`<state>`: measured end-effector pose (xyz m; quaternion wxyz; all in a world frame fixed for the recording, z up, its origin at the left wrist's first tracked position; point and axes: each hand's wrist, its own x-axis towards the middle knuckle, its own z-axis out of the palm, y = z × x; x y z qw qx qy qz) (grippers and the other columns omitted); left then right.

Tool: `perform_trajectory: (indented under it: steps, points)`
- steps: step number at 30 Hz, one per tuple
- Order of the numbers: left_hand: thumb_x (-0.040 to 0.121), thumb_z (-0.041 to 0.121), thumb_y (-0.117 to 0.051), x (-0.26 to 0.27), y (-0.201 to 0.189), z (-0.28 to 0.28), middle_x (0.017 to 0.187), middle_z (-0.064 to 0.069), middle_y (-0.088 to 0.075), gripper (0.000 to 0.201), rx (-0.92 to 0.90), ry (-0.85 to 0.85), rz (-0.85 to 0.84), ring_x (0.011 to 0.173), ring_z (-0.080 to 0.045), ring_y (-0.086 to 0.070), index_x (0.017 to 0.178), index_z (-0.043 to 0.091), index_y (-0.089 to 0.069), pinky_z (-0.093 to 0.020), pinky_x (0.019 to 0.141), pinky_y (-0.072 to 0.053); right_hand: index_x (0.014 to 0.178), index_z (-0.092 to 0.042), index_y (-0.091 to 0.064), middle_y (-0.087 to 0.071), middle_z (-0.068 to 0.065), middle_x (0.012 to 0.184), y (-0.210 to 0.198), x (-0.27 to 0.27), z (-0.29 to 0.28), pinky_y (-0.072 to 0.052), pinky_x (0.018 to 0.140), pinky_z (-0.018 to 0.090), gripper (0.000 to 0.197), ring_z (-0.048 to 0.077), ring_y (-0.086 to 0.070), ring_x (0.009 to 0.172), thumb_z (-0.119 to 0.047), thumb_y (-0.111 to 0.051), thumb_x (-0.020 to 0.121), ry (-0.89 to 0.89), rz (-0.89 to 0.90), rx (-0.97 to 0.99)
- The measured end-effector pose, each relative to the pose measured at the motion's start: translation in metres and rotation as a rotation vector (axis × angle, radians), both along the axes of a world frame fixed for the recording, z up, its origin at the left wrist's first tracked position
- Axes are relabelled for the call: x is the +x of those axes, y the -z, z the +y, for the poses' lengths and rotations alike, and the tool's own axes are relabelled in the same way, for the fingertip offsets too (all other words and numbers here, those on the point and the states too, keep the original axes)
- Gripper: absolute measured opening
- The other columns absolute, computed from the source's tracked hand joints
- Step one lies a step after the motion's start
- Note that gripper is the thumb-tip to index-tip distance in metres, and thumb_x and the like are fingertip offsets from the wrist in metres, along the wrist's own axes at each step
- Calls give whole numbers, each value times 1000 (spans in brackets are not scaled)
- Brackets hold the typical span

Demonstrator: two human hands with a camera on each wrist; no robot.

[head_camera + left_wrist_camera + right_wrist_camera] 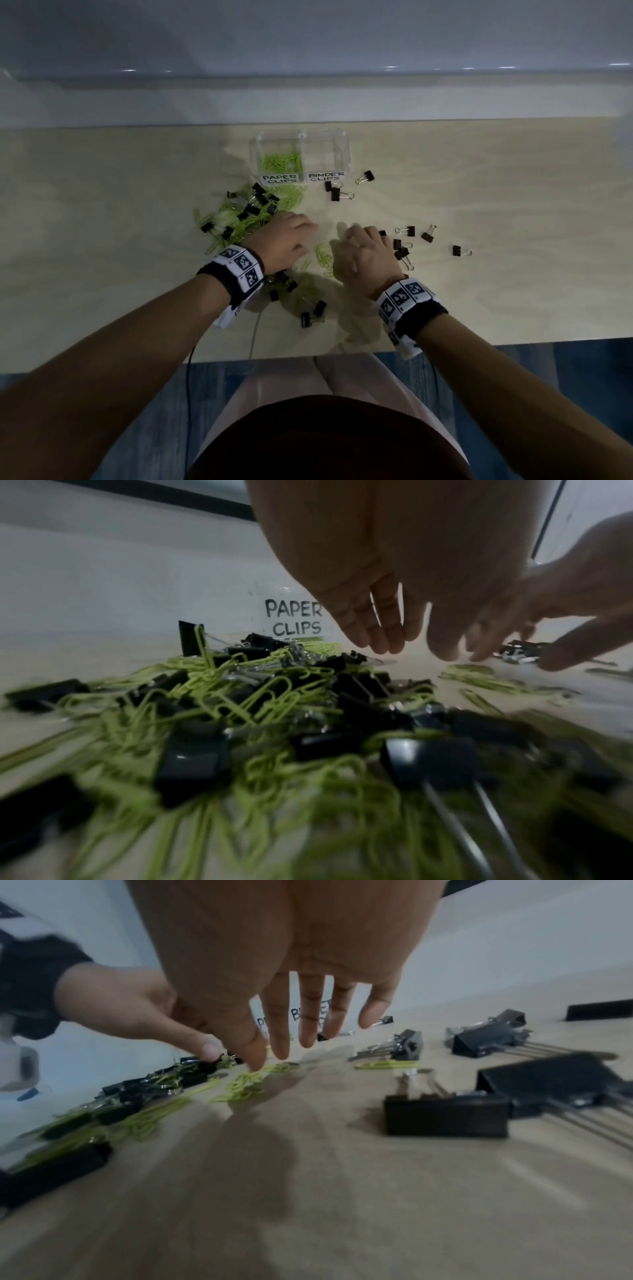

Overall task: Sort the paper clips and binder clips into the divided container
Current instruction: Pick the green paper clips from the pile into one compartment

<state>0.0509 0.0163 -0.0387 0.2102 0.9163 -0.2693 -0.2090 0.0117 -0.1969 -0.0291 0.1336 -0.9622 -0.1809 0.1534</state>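
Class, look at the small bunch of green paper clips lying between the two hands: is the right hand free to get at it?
Probably yes. The right hand is open, holds nothing, and its thumb tip is already at the paper clips; nothing lies over them.

A light wooden table [513,205] carries a clear divided container [301,154], a mixed heap of green paper clips [239,222] and black binder clips [260,197], and more binder clips scattered singly to the right [457,250].

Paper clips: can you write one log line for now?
left hand: open, over pile | right hand: open, over loose paper clips | binder side: empty
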Motion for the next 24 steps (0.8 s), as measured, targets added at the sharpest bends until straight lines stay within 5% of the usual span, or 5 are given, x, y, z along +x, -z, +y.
perform_trajectory:
  steps: [3, 7, 14, 19, 24]
  points:
    - [82, 31, -67, -23, 1, 3, 134, -5, -41, 69, 9, 56, 48, 121, -19, -38, 140, 11, -36, -33, 103, -39, 127, -14, -49, -46, 14, 125, 5, 4, 0, -43, 89, 51, 66, 35, -42, 108, -42, -66, 70, -41, 103, 107]
    - [69, 46, -74, -36, 7, -12, 131, -8, -33, 95, 135, 38, 53, 122, -22, -31, 141, 6, -28, -33, 103, -38, 136, -12, -39, -38, 12, 130, 8, 14, 8, -40, 96, 41, 91, 29, -36, 113, -45, -80, 62, -67, 211, 77]
    - [80, 32, -69, -24, 2, -25, 118, -7, -49, 47, 107, -88, 93, 109, -23, -48, 117, 8, -52, -35, 91, -44, 110, -9, -64, -56, 9, 114, 20, 14, 10, -49, 89, 36, 44, 30, -57, 104, -5, -74, 67, -27, 271, 275]
    - [88, 18, -59, -20, -2, -27, 111, -7, -58, 22, 99, -94, 116, 103, -24, -53, 108, 10, -59, -32, 85, -41, 92, 2, -67, -62, 22, 100, 9, 12, 18, -50, 73, 36, 19, 38, -62, 88, 3, -61, 74, -34, 151, 275]
    - [88, 16, -51, -19, -6, -26, 99, -12, -57, 15, 185, -16, 95, 89, -29, -55, 96, 6, -57, -38, 74, -46, 77, 4, -64, -59, 25, 73, 8, 10, 18, -52, 51, 41, 17, 40, -60, 60, -3, -51, 68, -53, 53, 301]
